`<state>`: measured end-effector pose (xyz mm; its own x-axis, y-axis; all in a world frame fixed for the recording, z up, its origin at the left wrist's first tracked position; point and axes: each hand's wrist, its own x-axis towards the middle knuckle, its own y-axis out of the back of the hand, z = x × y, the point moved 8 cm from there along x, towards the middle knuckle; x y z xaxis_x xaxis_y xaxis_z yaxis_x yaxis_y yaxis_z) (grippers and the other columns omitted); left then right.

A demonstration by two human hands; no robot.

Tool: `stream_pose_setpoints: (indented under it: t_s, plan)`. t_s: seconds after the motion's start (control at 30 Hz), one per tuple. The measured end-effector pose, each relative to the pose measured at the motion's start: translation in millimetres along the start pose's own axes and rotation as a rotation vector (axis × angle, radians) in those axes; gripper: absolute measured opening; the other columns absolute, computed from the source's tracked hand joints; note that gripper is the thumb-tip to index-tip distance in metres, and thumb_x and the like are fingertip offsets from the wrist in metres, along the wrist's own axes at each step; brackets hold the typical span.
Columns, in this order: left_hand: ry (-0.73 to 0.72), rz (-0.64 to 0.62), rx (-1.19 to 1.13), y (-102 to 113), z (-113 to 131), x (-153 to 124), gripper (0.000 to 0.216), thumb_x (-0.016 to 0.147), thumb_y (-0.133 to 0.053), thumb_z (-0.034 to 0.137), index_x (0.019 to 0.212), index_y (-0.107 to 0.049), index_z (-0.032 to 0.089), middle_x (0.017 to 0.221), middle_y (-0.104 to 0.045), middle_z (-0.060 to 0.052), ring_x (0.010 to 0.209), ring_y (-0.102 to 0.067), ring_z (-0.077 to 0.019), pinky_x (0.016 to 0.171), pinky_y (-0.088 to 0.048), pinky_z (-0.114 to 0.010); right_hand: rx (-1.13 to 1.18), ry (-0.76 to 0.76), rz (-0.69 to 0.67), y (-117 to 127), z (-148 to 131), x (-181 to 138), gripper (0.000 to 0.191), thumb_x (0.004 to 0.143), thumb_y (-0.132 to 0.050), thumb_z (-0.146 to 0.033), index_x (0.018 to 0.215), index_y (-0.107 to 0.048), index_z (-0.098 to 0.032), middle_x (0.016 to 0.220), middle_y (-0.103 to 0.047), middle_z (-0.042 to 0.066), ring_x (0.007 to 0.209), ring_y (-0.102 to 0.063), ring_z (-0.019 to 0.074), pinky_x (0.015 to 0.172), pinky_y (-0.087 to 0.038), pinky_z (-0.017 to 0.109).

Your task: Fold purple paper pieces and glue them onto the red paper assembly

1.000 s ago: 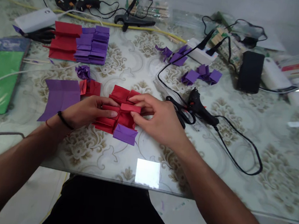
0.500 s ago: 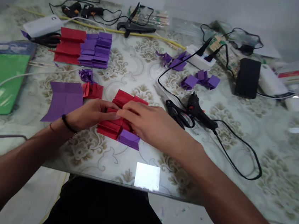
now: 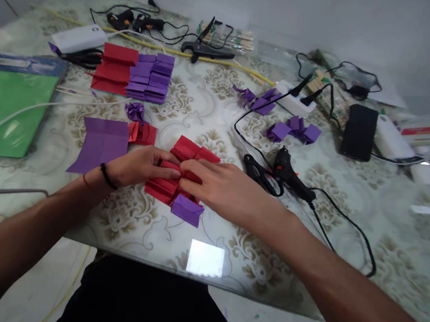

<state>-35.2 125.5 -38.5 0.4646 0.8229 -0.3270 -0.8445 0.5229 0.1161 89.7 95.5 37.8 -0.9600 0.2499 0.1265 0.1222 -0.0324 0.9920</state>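
On the table before me lies a group of folded red paper pieces [image 3: 160, 190], with one folded purple paper piece [image 3: 186, 210] at its near edge. My left hand [image 3: 147, 166] is closed on the folded red paper from the left, thumb on the near side and fingers on the far side. From the right, my right hand [image 3: 216, 184] presses its bent fingers together on the same paper, fingertips touching my left ones. Both hands cover the middle of the group. A flat purple sheet [image 3: 103, 144] and a small red folded piece [image 3: 143, 134] lie left of it.
Right of my hands are black scissors [image 3: 261, 176] and a glue gun [image 3: 292, 174] with its looping cord. Behind lie a red and purple folded paper block [image 3: 113, 68], purple folded pieces [image 3: 278, 132] and a power strip [image 3: 295, 100]. A green paper pack [image 3: 7, 113] is far left.
The whole view has shifted and tilted slightly. My hands keep their hold on the red paper, with the right fingers a little more bent and shifted.
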Motion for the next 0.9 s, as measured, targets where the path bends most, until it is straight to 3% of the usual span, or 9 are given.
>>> stream_pose_setpoints:
  t_s: [0.23,0.43,0.53,0.77,0.9]
  plan:
    - [-0.01,-0.019,-0.01,1.2,-10.8,3.5,0.036,0.084,-0.082,0.039,0.111,-0.08,0.016,0.091,-0.08,-0.004,0.078,-0.069,-0.016,0.067,-0.05,-0.022,-0.084,0.015,-0.017,-4.9,-2.9,1.2,0.018,0.101,-0.057,-0.008,0.11,-0.07,-0.017,0.119,-0.073,0.009,0.089,-0.069,0.0217,0.061,-0.047,0.033]
    - [-0.011,0.005,-0.009,4.1,-13.0,6.3,0.033,0.08,-0.082,0.042,0.101,-0.082,0.017,0.084,-0.079,-0.001,0.071,-0.066,-0.0139,0.064,-0.048,-0.021,-0.09,0.057,-0.037,-5.1,-4.9,8.7,0.015,0.1,-0.061,-0.01,0.11,-0.069,-0.018,0.118,-0.072,0.01,0.096,-0.068,0.0251,0.062,-0.049,0.033]
    - [-0.005,0.008,-0.027,3.5,-10.0,5.1,0.034,0.079,-0.083,0.042,0.101,-0.082,0.015,0.085,-0.079,-0.002,0.071,-0.066,-0.0139,0.063,-0.048,-0.02,-0.071,0.06,-0.038,-3.5,-4.8,9.3,0.017,0.1,-0.058,-0.008,0.11,-0.07,-0.016,0.112,-0.072,0.012,0.088,-0.068,0.0231,0.063,-0.049,0.032]
    - [0.0,0.006,-0.047,0.0,-9.0,2.3,0.036,0.08,-0.083,0.039,0.108,-0.081,0.016,0.096,-0.082,-0.005,0.085,-0.073,-0.0191,0.073,-0.054,-0.025,0.007,-0.015,-0.032,-9.1,-1.4,3.8,0.024,0.097,-0.055,-0.002,0.111,-0.071,-0.013,0.11,-0.069,0.013,0.083,-0.067,0.0206,0.062,-0.052,0.031]
    - [-0.043,0.016,-0.003,1.1,-7.8,2.0,0.035,0.082,-0.081,0.039,0.109,-0.081,0.017,0.104,-0.082,-0.005,0.092,-0.074,-0.0208,0.077,-0.055,-0.026,0.098,-0.137,0.015,-13.9,5.6,-2.3,0.021,0.099,-0.053,-0.008,0.11,-0.069,-0.017,0.114,-0.068,0.012,0.084,-0.069,0.0197,0.064,-0.056,0.03]
